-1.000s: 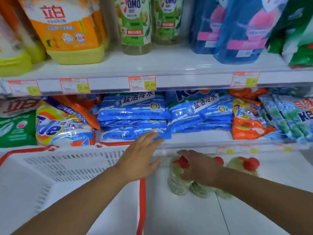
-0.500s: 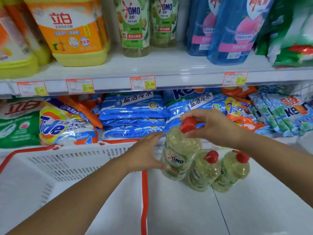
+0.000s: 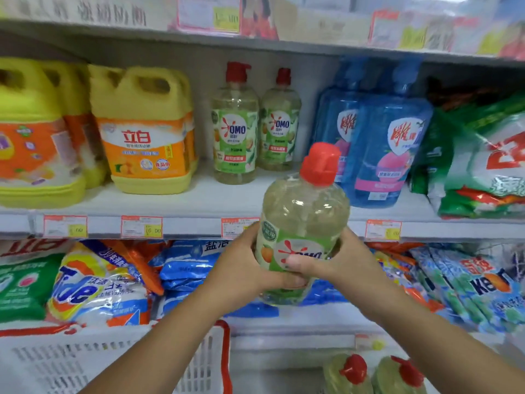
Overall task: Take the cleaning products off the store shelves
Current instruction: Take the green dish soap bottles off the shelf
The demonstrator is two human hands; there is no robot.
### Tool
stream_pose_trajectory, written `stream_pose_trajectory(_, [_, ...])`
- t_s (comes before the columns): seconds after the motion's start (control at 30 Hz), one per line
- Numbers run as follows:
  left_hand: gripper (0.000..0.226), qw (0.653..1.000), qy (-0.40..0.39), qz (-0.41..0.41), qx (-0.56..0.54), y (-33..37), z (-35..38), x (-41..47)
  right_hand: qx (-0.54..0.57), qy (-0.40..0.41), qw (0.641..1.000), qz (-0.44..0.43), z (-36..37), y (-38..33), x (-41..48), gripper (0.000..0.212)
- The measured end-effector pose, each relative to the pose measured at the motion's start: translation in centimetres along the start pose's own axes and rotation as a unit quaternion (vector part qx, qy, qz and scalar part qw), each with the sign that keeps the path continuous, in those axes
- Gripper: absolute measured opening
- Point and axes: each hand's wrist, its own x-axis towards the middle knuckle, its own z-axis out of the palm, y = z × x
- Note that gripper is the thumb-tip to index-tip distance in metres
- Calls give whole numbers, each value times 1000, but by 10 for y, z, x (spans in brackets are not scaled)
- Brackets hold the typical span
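— Where's the OMO bottle (image 3: 305, 211)?
— Upright, in front of the middle shelf's (image 3: 193, 227) front edge. My left hand (image 3: 241, 268) and right hand (image 3: 349, 260) both grip its lower half.
— Around you?
— Detergent bags (image 3: 93, 285) beneath that shelf; a white basket (image 3: 85, 362) lower left.

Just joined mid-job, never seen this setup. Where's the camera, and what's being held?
No robot here: a person's two bare hands, seen from one head-worn camera facing store shelves. The left hand and right hand both grip a clear plastic bottle of pale green liquid with a red cap, in front of the white shelf. Two matching bottles stand on that shelf between yellow jugs and blue pouches. A white plastic basket with a red rim sits lower left.
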Motion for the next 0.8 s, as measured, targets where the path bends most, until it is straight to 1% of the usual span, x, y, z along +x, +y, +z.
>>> stream_pose_trajectory(0.1, [70, 997, 25, 60, 30, 20, -15, 19, -7, 67, 993, -92, -2, -25, 25, 70])
stream_pose_trajectory(0.17, [82, 987, 65, 102, 107, 27, -28, 33, -25, 100, 984, -144, -5, -40, 40, 66])
stream_pose_trajectory(0.23, [100, 963, 107, 121, 217, 19, -42, 46, -30, 120, 976, -180, -6, -53, 59, 67])
stream_pose_trajectory(0.3, [94, 926, 141, 129, 325, 0, -53, 55, -38, 123, 973, -194, -10, -60, 80, 68])
stream_pose_trajectory(0.37, [95, 899, 147, 109, 398, -21, -60, 61, -61, 111, 974, -190, -15, -58, 101, 64])
stream_pose_trajectory(0.43, [102, 884, 153, 90, 432, -42, -64, 65, -100, 96, 975, -174, -18, -49, 117, 64])
stream_pose_trajectory(0.47, [99, 875, 161, 95, 446, -51, -65, 66, -111, 89, 976, -164, -19, -44, 123, 63])
stream_pose_trajectory(0.57, [75, 857, 192, 124, 462, -65, -65, 70, -110, 59, 984, -124, -27, -39, 147, 64])
stream_pose_trajectory(0.67, [62, 847, 224, 154, 458, -70, -62, 73, -120, 10, 990, -72, -36, -40, 174, 61])
stream_pose_trajectory(0.73, [59, 843, 230, 170, 455, -71, -62, 73, -115, 26, 992, -44, -38, -34, 191, 69])
stream_pose_trajectory(0.8, [58, 841, 233, 177, 455, -72, -63, 74, -114, 62, 991, -31, -35, -28, 202, 86])
